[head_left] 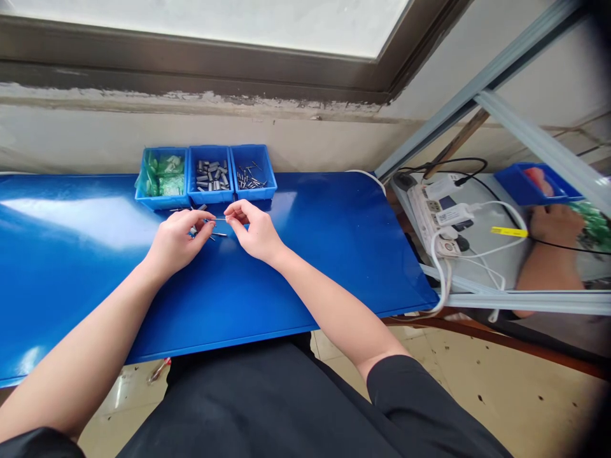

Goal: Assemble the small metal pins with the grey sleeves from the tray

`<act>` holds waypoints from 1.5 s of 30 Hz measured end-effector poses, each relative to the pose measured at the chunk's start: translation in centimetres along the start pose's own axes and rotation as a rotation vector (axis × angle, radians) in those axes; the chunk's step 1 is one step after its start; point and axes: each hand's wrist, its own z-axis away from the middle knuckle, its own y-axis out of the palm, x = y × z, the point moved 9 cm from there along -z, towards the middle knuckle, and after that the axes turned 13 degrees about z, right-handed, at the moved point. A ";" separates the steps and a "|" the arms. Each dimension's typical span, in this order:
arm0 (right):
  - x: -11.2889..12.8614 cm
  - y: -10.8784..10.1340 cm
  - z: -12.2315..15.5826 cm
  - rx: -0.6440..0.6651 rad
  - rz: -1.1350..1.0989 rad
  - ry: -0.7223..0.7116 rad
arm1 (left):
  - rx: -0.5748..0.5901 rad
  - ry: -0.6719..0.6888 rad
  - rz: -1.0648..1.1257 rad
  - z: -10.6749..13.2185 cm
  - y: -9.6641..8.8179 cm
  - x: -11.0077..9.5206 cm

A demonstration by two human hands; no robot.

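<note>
Both hands meet over the blue tabletop (305,267), in front of the bins. My left hand (179,238) pinches one end of a thin metal pin (219,219). The other end is between the thumb and forefinger of my right hand (254,229). The pin lies level, bridging the small gap between my fingertips. Just below it, a few small metal pins (219,235) lie on the table, partly covered by my left hand. A short grey metal piece (202,207) rests behind my left fingers.
Three blue bins stand against the wall: one with green plastic packets (170,186), one with grey metal sleeves (211,175), one with thin pins (251,178). Right of the table are a metal frame (534,127), a power strip (433,207) with cables, and another person's hand (556,222) near a blue bin.
</note>
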 end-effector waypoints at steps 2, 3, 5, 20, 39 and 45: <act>0.2 -0.1 0.1 -0.016 -0.043 0.007 | -0.006 -0.002 0.009 0.0 -0.1 0.0; 0.3 -0.2 0.1 -0.021 -0.055 0.007 | -0.011 -0.003 0.014 0.0 -0.2 -0.1; 0.4 -0.2 0.2 -0.024 -0.067 0.010 | -0.024 -0.009 0.024 0.1 -0.3 -0.1; 0.4 -0.2 0.2 -0.063 -0.083 -0.010 | -0.020 -0.083 0.051 0.2 -0.3 0.5; -0.3 -0.1 0.0 -0.087 -0.098 0.029 | -0.025 -0.080 0.074 0.2 -0.3 0.2; -0.3 0.0 0.1 -0.087 -0.109 0.050 | -0.031 -0.084 0.106 0.3 -0.3 0.2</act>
